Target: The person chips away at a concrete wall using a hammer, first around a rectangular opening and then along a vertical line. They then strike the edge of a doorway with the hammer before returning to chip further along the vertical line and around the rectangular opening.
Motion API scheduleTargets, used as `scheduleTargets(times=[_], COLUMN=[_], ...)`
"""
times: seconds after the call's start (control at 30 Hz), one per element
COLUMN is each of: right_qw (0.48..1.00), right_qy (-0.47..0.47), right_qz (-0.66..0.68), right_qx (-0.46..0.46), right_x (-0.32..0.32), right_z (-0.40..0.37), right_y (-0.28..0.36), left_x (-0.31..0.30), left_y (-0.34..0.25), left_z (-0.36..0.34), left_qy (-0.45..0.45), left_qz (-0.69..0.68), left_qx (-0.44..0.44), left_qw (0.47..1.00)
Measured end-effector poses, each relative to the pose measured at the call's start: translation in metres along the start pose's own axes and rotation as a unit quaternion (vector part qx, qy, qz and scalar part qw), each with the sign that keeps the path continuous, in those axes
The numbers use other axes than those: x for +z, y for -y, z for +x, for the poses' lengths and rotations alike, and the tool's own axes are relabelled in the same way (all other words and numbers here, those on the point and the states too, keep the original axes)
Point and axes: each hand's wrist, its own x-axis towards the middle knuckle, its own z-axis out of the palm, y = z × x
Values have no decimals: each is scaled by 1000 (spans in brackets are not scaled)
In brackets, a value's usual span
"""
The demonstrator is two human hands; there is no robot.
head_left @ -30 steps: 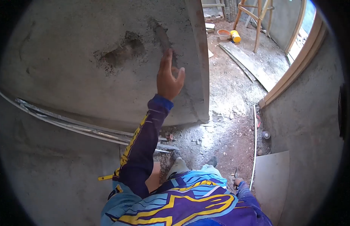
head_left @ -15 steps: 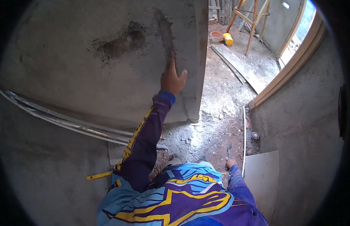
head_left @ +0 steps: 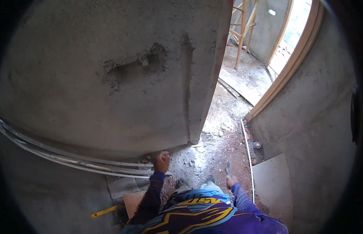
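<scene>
My left hand (head_left: 162, 162) is held low by the wall's bottom edge, fingers curled in, with nothing visible in them. Above it rises a grey plastered wall (head_left: 142, 121) with a rough, chipped-out hole (head_left: 130, 71) and a vertical groove (head_left: 186, 78) running down near the corner. My right hand (head_left: 231, 181) hangs low at my right side. It is closed around a narrow grey metal hand tool (head_left: 227, 168), whose exact kind is too small to tell; the tool points forward over the rubble floor.
Long pale strips (head_left: 72, 159) lie along the left wall base, near a yellow level-like bar (head_left: 103, 211). To the right are a white pipe (head_left: 248, 156), a flat board (head_left: 273, 179) and a wooden door frame (head_left: 285, 85). Planks (head_left: 240, 87) and a wooden stand (head_left: 242, 35) are beyond.
My left hand has come down from the groove, where its index finger was extended, to the wall's foot, and its fingers have curled. The view has shifted; my right hand still grips the tool.
</scene>
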Motion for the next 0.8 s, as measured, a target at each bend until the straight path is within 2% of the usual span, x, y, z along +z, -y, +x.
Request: scheduleTargets(times=[0.03, 0.07, 0.1, 0.13, 0.2, 0.23, 0.33, 0.37, 0.43, 0.47, 0.53, 0.6, 0.67, 0.73, 0.8], right_qw=[999, 984, 986, 979, 940, 853, 798, 772, 729, 714, 704, 695, 770, 754, 699], right_qy=[-23, -63, 27, -48, -74, -211, -152, -172, -192, -193, -198, -202, -219, -243, -214], right_qz=[-4, 78, 130, 81, 181, 79, 299, 307, 324, 334, 313, 297, 166, 159, 264], right_qx=[-31, -150, -100, -183, -280, -471, -500, -530, -571, -584, -606, -623, -576, -589, -629], right_x=[7, -40, -61, -89, -142, -163, -242, -260, -282, -289, -293, -290, -286, -285, -299], right_z=[23, -16, -12, -28, -62, -70, -148, -162, -177, -180, -166, -141, -106, -99, -128], right_y=[8, 82, 119, 166, 245, 272, 367, 387, 418, 430, 449, 462, 470, 466, 455], left_x=[-13, -31, -51, -72, -102, -116, -138, -138, -138, -135, -129, -128, -128, -135, -139], left_y=[-13, -39, -63, -87, -130, -152, -204, -213, -223, -224, -225, -219, -222, -239, -245], left_z=[14, 33, 52, 70, 102, 114, 150, 157, 163, 162, 163, 169, 164, 155, 159], left_qy=[-59, -121, -170, -217, -300, -313, -343, -348, -302, -309, -315, -328, -341, -275, -281], left_qz=[35, 69, 92, 115, 141, 145, 143, 144, 188, 190, 275, 298, 315, 294, 285], left_qx=[48, 96, 185, 271, 368, 404, 490, 488, 386, 383, 353, 346, 336, 267, 278], left_qw=[996, 986, 964, 931, 869, 847, 788, 787, 851, 850, 837, 827, 819, 876, 873])
